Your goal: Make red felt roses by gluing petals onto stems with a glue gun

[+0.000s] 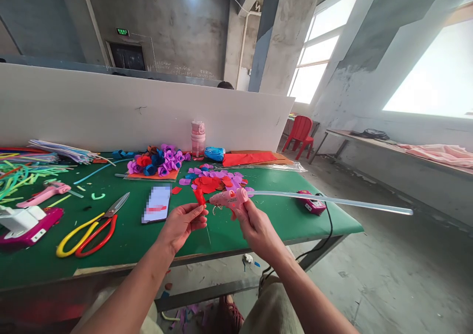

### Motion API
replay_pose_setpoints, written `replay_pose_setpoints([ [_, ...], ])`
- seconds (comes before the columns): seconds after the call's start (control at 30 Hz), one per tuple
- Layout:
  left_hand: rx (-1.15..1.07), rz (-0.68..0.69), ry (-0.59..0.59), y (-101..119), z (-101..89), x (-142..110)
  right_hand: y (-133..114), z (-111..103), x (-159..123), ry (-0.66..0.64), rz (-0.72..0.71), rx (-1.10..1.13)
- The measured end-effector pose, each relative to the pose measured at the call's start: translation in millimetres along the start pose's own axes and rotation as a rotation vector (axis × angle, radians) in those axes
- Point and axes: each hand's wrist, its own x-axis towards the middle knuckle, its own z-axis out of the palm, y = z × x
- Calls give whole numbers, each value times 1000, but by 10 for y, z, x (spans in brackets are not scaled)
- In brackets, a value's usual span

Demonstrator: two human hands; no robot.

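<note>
My left hand [187,220] pinches a small red paper flower [199,196] by its lower end, above the green table. In my right hand [255,220] is a pink glue gun [229,199], its nozzle at the base of the red flower; whether they touch I cannot tell. A long clear glue stick [332,200] juts far out of the gun's back, to the right. Just behind both hands lie loose red petals [210,183] and purple petals [236,179]. A thin strand hangs below my left fingers.
Scissors [94,228], a phone [157,204] and a second pink glue gun [46,193] lie left on the green table [125,248]. Finished flowers [162,161] and a pink bottle [198,139] stand behind. A magenta power strip [312,203] with a cable sits right. A white board [148,107] closes off the back.
</note>
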Motion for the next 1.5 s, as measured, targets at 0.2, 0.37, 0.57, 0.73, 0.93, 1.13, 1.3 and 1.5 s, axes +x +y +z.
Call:
replay_pose_setpoints([
  [0.2,-7,3,38,42,11,-25,-5,-48,-15,35,51,0],
  [0.37,-7,4,17,47,21,-28,39,-24,0,0,62,28],
  [0.57,4,-1,0,19,23,-16,58,34,14,-29,50,110],
  [0.73,26,0,1,24,26,-22,41,17,9,-27,45,93],
  [0.93,23,-5,3,34,47,-37,27,7,0,-23,29,96],
  [1.13,35,-6,-1,14,38,-33,-26,-2,-7,-39,39,107],
  [1.3,26,-3,-2,5,23,-21,-43,-10,3,-47,42,107],
  [1.5,-6,-19,-18,22,15,-27,-15,-51,-15,-21,29,111],
])
